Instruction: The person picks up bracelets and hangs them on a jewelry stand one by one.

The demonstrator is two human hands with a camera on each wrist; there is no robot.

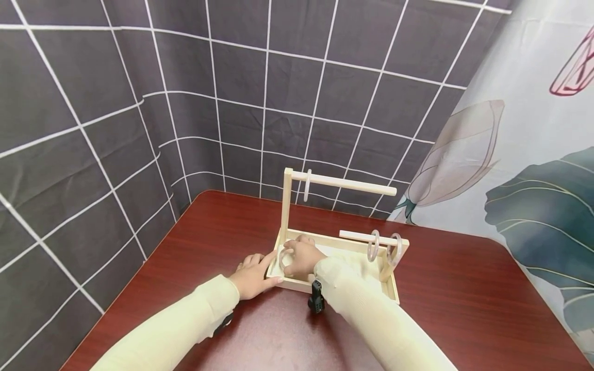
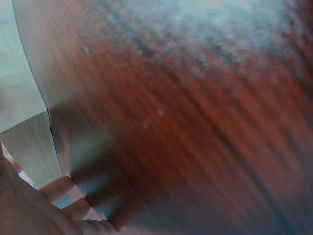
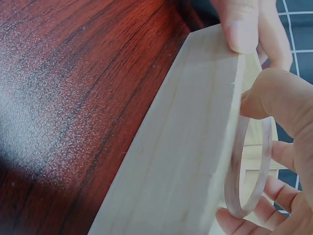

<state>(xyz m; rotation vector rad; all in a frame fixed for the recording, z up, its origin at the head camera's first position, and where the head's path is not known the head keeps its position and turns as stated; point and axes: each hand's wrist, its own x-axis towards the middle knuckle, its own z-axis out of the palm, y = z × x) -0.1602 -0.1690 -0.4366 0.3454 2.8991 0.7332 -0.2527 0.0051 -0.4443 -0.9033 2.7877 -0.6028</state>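
Note:
A pale wooden rack point(image 1: 286, 198) has a shallow tray at its base and two bars at different heights. My right hand point(image 1: 302, 256) reaches into the left end of the tray and holds a pale translucent bangle point(image 3: 266, 154) between thumb and fingers. My left hand point(image 1: 252, 275) rests against the tray's front left corner, its thumb on the front rim and its fingers along the left side. One bangle point(image 1: 308, 185) hangs on the upper bar near the post. Two more bangles, a left one point(image 1: 373, 246) and a right one point(image 1: 395, 249), hang on the lower bar.
The rack stands on a reddish-brown wooden table point(image 1: 455, 288). Behind it hangs a dark grey cloth with a white grid point(image 1: 241, 118), and at the right a white cloth with leaf and flower prints point(image 1: 533, 206). The upper bar point(image 1: 352, 183) juts out to the right above the tray.

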